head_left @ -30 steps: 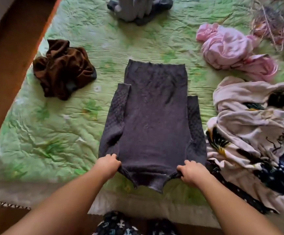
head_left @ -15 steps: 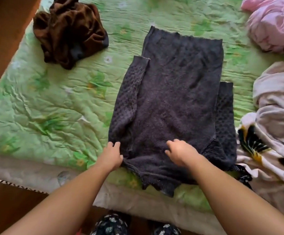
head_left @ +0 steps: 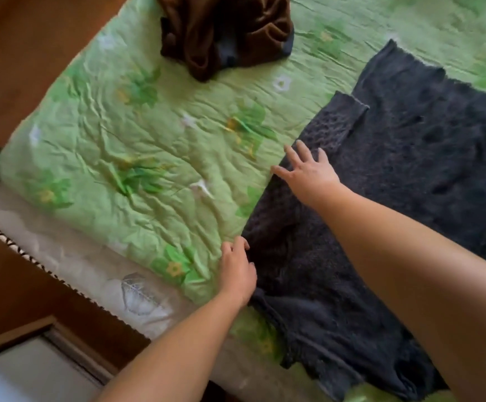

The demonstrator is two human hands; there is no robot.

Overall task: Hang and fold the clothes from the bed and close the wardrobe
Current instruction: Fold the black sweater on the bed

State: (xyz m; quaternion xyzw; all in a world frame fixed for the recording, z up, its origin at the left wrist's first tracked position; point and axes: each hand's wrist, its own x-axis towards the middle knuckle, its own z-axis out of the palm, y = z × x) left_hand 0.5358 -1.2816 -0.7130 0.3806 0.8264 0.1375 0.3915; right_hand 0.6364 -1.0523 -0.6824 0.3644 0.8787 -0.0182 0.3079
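My right hand (head_left: 308,175) presses flat, fingers spread, on the folded-in sleeve (head_left: 334,132) of the dark sweater (head_left: 410,175), which lies under both hands on the green quilt (head_left: 149,140); my left hand (head_left: 237,271) is at the same edge nearer me, pinch or touch unclear, likely steadying it for the next fold.

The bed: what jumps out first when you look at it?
A big dark grey sweater lies flat on the right of the green quilt. The right hand is spread on its sleeve and the left hand is at its near edge. A crumpled brown garment sits at the top.
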